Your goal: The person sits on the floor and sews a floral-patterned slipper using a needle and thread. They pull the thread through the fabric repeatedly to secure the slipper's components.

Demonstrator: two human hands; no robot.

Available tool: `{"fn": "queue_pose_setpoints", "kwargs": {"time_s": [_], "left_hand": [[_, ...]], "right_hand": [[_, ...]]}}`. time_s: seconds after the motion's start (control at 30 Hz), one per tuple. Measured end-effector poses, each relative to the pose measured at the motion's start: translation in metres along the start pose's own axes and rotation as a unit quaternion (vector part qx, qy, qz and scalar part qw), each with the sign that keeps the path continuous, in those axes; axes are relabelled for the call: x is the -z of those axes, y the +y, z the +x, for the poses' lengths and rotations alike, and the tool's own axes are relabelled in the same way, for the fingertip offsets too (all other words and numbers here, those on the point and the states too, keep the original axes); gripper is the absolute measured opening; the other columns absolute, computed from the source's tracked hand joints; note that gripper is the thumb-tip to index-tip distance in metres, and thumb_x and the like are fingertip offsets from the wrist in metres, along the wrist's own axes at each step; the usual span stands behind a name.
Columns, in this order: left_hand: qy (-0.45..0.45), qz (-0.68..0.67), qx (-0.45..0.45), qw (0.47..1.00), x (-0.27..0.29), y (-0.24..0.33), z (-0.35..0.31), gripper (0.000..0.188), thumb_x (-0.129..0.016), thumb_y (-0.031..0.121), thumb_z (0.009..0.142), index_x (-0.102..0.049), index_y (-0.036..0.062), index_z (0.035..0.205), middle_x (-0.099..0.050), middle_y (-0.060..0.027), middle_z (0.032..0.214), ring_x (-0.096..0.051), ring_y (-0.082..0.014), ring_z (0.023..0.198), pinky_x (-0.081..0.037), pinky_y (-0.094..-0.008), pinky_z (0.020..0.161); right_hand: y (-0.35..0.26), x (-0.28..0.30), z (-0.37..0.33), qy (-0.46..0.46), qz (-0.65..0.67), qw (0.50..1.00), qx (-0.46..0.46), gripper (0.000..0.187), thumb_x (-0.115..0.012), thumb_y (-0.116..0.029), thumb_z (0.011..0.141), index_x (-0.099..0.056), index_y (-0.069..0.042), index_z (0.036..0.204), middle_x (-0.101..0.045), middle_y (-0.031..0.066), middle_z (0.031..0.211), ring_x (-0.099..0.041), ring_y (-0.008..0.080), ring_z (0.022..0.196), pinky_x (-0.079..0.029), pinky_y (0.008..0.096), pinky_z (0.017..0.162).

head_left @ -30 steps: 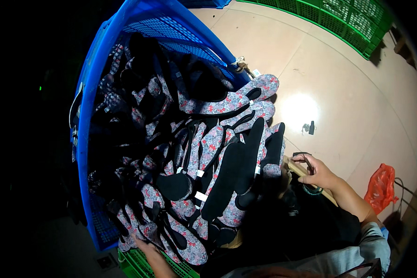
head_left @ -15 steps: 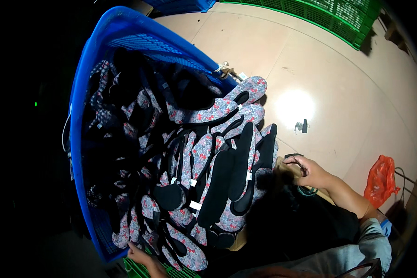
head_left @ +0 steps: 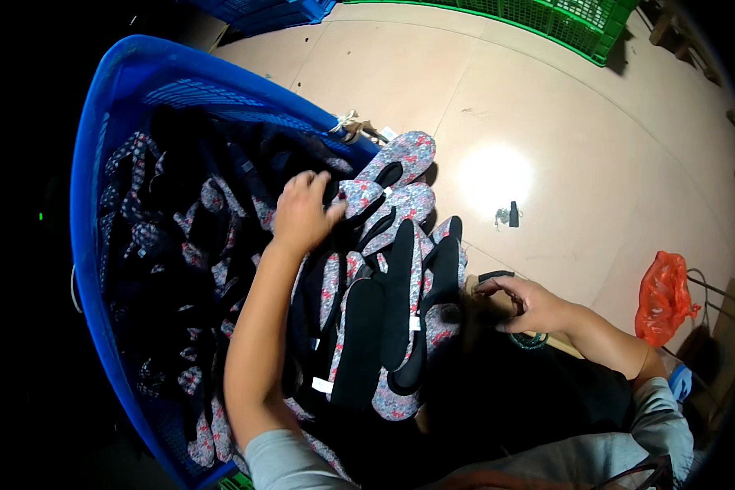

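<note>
Count: hands, 2 (left hand (head_left: 302, 214), right hand (head_left: 524, 304)). Blue baskets, 2: near basket (head_left: 77, 204), far basket (head_left: 263, 15). Red plastic bag (head_left: 663, 298), 1, toward the right edge of the floor (head_left: 596, 163). Slippers (head_left: 412, 152) in near basket: many, overlapping, shadowed; total not countable. Black soles (head_left: 358, 343) up toward its right edge: at least 2.

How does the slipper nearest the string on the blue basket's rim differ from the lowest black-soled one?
The string-side slipper shows its floral upper and dark opening, while the black-soled slipper shows mostly plain sole. The string-side slipper slants toward the picture's upper right; the black-soled slipper runs nearly straight up and down.

Both lie in the same pile, and both show floral fabric, though only a strip on the black-soled one.
</note>
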State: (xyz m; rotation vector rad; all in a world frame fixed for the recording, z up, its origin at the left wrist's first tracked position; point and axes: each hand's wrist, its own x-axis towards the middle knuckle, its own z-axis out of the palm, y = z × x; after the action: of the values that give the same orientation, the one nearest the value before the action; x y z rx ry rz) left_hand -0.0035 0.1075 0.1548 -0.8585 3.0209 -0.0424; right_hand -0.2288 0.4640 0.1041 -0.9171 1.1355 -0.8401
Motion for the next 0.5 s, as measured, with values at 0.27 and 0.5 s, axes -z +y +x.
{"fn": "queue_pose_setpoints", "kwargs": {"time_s": [0.27, 0.5], "left_hand": [[-0.303, 0.004, 0.189, 0.934, -0.103, 0.044, 0.096, 0.058, -0.067, 0.045, 0.083, -0.061, 0.0085, 0.127, -0.063, -0.0172, 0.129, -0.060, -0.0327, 0.120, -0.049, -0.0441, 0.099], [-0.145, 0.027, 0.031, 0.989, -0.126, 0.046, 0.064, 0.034, -0.073, 0.026, 0.078, -0.068, 0.0097, 0.108, -0.063, -0.0124, 0.107, -0.062, -0.0321, 0.101, -0.051, -0.0438, 0.092]], "right_hand": [[0.015, 0.005, 0.002, 0.010, -0.027, 0.999, 0.022, 0.065, -0.074, -0.020, 0.073, -0.055, -0.006, 0.134, -0.053, 0.0183, 0.139, -0.048, 0.0341, 0.131, -0.038, 0.0420, 0.110], [0.015, 0.004, 0.005, 0.005, -0.012, 1.000, 0.016, 0.068, -0.075, -0.023, 0.073, -0.054, -0.007, 0.136, -0.052, 0.0179, 0.140, -0.049, 0.0330, 0.130, -0.038, 0.0418, 0.111]]}}
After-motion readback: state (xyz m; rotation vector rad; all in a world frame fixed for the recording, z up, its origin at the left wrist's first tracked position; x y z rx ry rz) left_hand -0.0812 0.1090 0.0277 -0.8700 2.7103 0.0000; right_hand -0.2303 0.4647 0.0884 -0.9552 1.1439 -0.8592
